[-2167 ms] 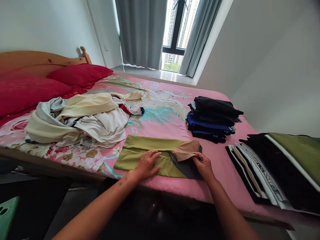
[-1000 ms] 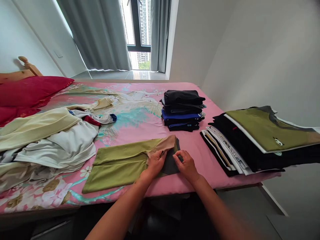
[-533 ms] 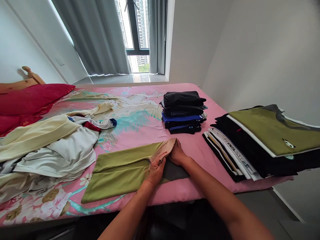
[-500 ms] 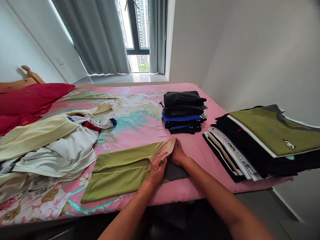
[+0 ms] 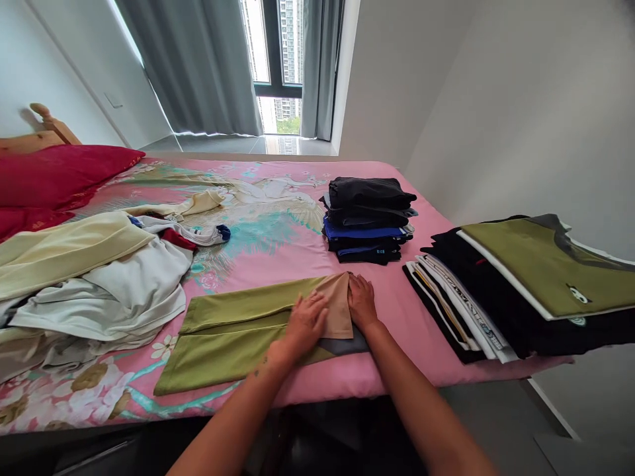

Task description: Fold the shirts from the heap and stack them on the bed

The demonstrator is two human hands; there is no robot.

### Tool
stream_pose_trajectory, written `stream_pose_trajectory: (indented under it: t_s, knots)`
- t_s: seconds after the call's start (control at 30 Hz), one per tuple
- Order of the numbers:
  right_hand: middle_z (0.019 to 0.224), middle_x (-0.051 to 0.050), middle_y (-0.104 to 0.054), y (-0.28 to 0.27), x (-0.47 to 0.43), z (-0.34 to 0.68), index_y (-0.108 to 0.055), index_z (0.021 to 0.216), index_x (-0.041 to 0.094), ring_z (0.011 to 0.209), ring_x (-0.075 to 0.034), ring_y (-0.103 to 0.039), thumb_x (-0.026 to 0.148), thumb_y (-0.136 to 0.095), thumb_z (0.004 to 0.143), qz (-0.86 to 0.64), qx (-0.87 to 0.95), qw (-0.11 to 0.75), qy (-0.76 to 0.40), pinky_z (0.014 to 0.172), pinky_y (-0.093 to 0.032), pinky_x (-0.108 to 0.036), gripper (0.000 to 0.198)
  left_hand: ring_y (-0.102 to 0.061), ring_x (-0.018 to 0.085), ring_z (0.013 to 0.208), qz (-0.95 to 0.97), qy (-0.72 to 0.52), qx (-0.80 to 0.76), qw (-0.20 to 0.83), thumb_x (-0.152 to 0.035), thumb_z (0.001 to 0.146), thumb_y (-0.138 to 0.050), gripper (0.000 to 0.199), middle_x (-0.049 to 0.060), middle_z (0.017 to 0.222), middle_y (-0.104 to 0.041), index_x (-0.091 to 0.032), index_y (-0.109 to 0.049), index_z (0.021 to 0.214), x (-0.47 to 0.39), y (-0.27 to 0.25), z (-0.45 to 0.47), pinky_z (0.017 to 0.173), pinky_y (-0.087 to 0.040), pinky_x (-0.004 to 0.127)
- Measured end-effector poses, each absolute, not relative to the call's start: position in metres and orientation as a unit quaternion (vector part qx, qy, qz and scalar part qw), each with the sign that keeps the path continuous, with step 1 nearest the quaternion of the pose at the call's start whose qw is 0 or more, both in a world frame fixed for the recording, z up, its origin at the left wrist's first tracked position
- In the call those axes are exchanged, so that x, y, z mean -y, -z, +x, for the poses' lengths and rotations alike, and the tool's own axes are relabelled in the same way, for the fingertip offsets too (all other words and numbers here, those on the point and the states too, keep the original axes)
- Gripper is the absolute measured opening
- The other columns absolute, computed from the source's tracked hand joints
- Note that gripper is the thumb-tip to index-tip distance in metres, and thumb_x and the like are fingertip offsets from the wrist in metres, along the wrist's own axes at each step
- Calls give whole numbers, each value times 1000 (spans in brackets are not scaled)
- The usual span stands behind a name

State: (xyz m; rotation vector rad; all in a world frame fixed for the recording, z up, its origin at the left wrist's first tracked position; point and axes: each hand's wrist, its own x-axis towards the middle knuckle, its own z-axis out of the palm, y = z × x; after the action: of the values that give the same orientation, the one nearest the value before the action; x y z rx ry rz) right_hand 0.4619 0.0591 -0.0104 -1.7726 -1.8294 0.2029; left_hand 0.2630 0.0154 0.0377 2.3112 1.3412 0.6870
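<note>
A green garment (image 5: 223, 344) with a tan sleeve (image 5: 338, 305) and a dark grey section lies partly folded near the bed's front edge. The tan sleeve is laid flat across the green cloth at its right end. My left hand (image 5: 305, 320) rests on the cloth with fingers stretched out, just left of the sleeve and touching its edge. At the sleeve's right edge lies my right hand (image 5: 362, 299), fingers extended along the fold. The underside of the garment is hidden.
A rumpled heap of pale clothes (image 5: 109, 284) lies on the left of the bed (image 5: 278, 258). Dark folded clothes (image 5: 367, 218) are stacked behind the garment. Another stack, topped by an olive shirt (image 5: 536, 258), stands at the right edge. Red pillows (image 5: 64, 175) lie far left.
The bunched tan sleeve is now spread flat over the green cloth. My left hand has let go and moved slightly left; my right hand has loosened and lies along the fold.
</note>
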Motion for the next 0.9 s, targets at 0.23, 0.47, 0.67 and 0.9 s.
stream_pose_trajectory:
  t_s: [0.23,0.47,0.67,0.9]
  knots:
    - [109,-15,-62,1,-61,468,-59,109,11,104,-21,-55,26,-29,89,-661,553,498,-93,94,-44,-40,39,-47,20,128,776,-197,-590,104,-21,91,-36,37,7,131,-59,-21,-63,116,-39,-33,181,112,-28,45]
    - [119,-8,-61,-24,-51,432,-63,106,20,120,-22,-46,19,-47,81,-592,726,342,-75,107,-28,-43,30,-26,25,141,757,-68,-645,79,-41,94,-33,48,6,151,-35,-25,-46,137,-31,-27,152,112,-14,58]
    - [96,-12,-67,-24,-60,469,-64,99,17,92,-25,-59,39,-44,85,-746,579,317,-83,81,-44,-36,34,-18,24,143,750,-61,-656,55,-48,92,-33,56,4,155,-24,-27,-37,143,-27,-13,152,114,-2,55]
    - [75,-9,-67,-41,-38,456,-64,65,23,72,-24,-63,64,-47,78,-767,605,136,-167,58,-40,-30,46,-21,23,143,751,-69,-655,40,-50,92,-33,56,4,154,-27,-26,-38,143,-26,-12,152,115,-4,53]
